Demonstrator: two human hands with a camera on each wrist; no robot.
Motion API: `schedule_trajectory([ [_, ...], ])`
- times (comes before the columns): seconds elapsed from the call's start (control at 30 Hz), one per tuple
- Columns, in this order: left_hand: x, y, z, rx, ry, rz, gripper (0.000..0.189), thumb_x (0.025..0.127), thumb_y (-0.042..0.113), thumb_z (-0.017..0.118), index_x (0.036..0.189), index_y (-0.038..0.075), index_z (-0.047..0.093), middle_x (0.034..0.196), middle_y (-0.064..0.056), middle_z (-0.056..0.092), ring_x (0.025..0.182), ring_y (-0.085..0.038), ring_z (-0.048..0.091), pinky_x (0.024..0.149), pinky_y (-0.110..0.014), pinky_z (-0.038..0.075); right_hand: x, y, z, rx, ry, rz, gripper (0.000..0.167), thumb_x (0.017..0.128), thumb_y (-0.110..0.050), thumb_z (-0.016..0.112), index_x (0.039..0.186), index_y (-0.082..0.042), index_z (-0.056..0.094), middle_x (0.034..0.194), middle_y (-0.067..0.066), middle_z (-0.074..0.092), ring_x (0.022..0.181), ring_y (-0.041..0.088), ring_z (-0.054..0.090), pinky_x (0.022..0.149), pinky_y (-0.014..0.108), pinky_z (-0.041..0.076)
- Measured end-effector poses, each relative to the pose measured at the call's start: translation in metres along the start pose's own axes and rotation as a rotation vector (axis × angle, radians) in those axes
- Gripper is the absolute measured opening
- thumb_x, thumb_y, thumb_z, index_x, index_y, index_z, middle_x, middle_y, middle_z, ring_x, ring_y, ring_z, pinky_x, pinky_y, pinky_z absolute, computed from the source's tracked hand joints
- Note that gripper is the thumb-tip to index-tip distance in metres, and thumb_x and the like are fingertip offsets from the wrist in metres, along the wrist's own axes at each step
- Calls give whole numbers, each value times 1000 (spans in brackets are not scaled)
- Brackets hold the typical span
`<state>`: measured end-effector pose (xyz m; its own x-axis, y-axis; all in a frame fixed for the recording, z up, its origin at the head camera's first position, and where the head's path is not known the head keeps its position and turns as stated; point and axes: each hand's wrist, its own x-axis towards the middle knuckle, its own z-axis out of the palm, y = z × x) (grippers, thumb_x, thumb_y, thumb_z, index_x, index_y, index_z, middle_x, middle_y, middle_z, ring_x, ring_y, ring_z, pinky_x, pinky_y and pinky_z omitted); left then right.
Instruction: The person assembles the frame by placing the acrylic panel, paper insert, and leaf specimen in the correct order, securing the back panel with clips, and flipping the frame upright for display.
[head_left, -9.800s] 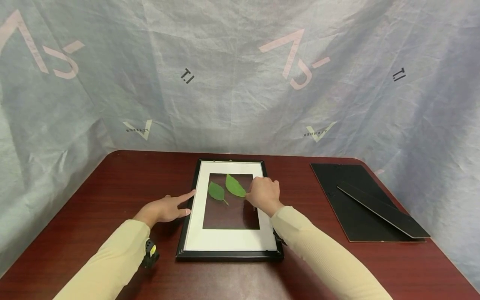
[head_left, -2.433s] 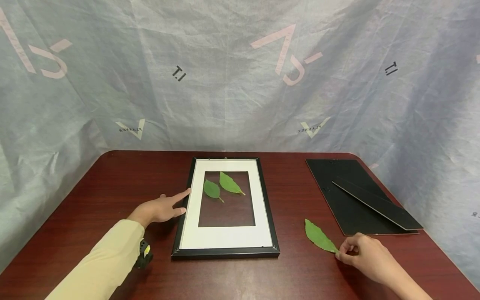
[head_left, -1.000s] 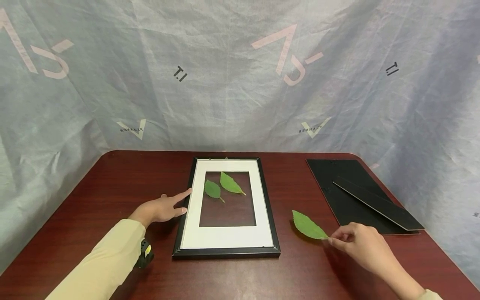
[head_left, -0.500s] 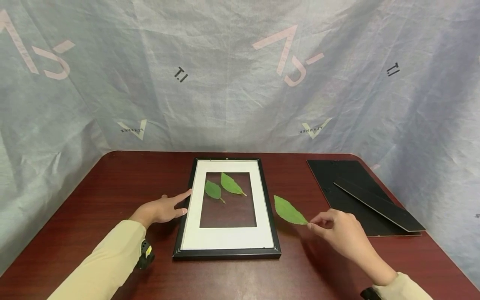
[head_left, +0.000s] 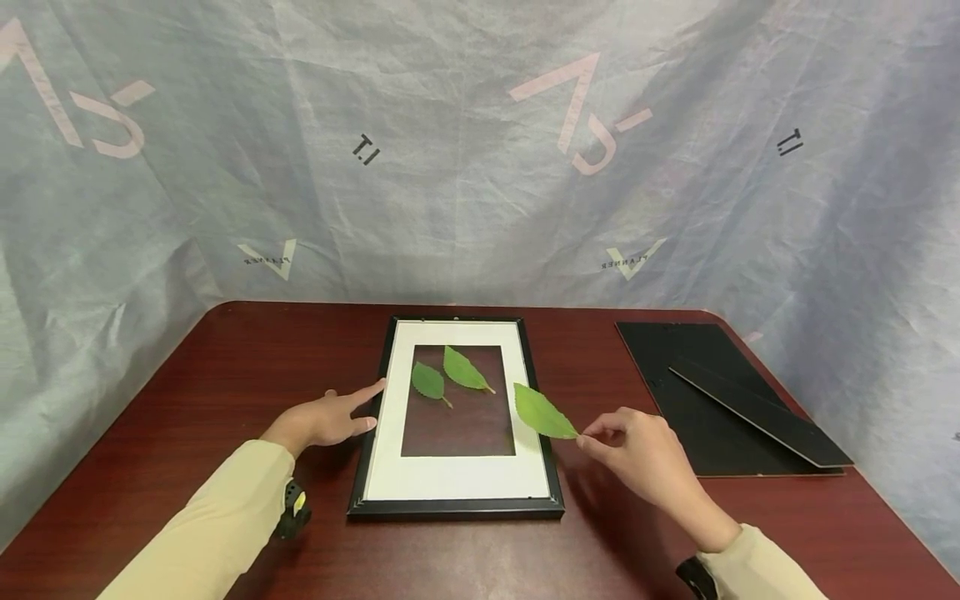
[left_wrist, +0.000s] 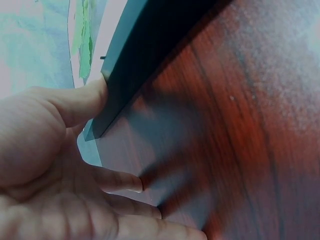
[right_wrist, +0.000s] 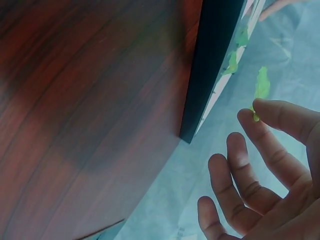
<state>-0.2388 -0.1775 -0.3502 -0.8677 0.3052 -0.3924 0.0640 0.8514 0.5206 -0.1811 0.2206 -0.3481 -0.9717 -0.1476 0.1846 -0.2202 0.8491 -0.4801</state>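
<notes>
A black picture frame point(head_left: 457, 507) with a white mat lies on the table, and two green leaves point(head_left: 428, 381) rest inside the mat's window. My right hand point(head_left: 637, 454) pinches a third leaf point(head_left: 542, 412) by its stem between thumb and index finger. That leaf hangs over the frame's right side, its tip above the mat. In the right wrist view the pinched stem point(right_wrist: 256, 112) shows between the fingertips, with the other fingers loosely bent. My left hand point(head_left: 322, 419) touches the frame's left edge with straight fingers; the left wrist view shows its thumb point(left_wrist: 87, 102) against the frame's side.
At the right of the dark red table point(head_left: 300, 342) lies a black backing board point(head_left: 675, 342), with its stand flap point(head_left: 765, 414) raised at an angle. A grey printed cloth point(head_left: 465, 208) hangs behind the table.
The right hand picked up the third leaf from the right and has carried it leftward to the frame. Earlier that hand was at the second leaf in the window. The left hand stays put.
</notes>
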Motion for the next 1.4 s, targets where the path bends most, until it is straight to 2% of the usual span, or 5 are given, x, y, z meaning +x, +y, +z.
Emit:
schedule_trajectory([
  [0.27,1,-1,1,-4,-3,-1,69,106,21,55,163,10,17,159,-36,22,145,-63,4,109,-76,19,12,-16,14,15,14,3,4,84,-20,84,81,-20,81,76,-6,63,65,10,53,57,32,42],
  [0.8,0,-1,1,2,-1,-12,68,107,22,54,163,11,18,159,-38,20,145,-63,6,109,-76,20,29,-44,41,37,27,11,7,84,-17,83,78,-19,79,77,-5,65,68,12,53,55,32,43],
  [1.2,-1,1,0,-12,-3,-12,68,107,22,54,163,10,17,159,-39,18,145,-63,4,109,-76,19,40,-53,56,-26,15,-42,10,84,-16,81,75,-20,78,64,-9,57,58,11,47,51,28,38],
  [1.4,-1,0,0,-10,-3,-7,68,107,22,54,163,10,17,159,-38,19,145,-63,4,109,-76,19,45,-56,62,-65,32,-45,10,83,-18,81,74,-19,78,67,-9,61,57,10,49,54,29,40],
])
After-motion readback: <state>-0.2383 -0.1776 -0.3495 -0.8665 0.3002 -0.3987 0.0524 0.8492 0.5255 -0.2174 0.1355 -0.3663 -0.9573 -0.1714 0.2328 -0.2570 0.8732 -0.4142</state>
